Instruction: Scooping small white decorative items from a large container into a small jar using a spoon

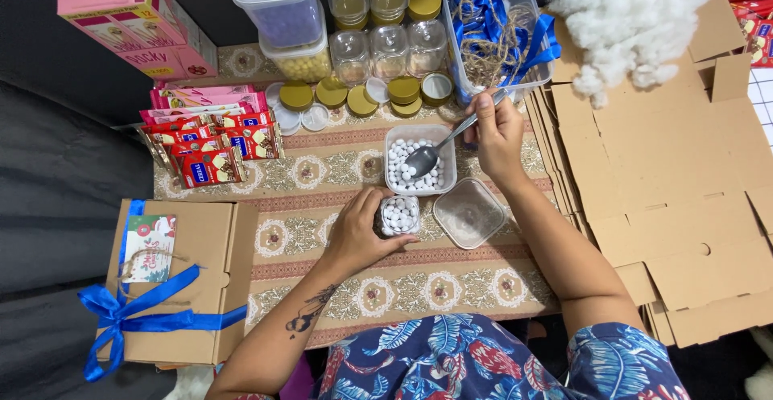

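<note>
My left hand (354,235) was wrapped around a small glass jar (398,216), fingers curled against its side and steadying it on the patterned cloth (451,283). The jar was filled nearly to the brim with small white round candies (398,213). My right hand (497,136) pinched the handle of a metal spoon (435,150) between thumb and fingers, with the bowl of the spoon lowered into a square clear plastic tub (419,158) of the same white candies. That tub sat just behind the jar, almost touching it. The tub's clear lid (469,213) lay just to the right of the jar.

Further behind the jar stood a row of empty glass jars (390,47), and in front of them lay loose gold lids (361,101). I could not quite tell whether the spoon's bowl carried any candies, since glare covered it. To the left of the jar lay a fan of red and pink snack packets (211,138), and well beyond them a closed cardboard box tied with blue ribbon (173,283). To the right of the jar, flat cardboard box blanks (668,191) were stacked, with a heap of white stuffing (632,18) at their far end. A clear bin holding twine and blue ribbon (495,30) stood behind the right hand.
</note>
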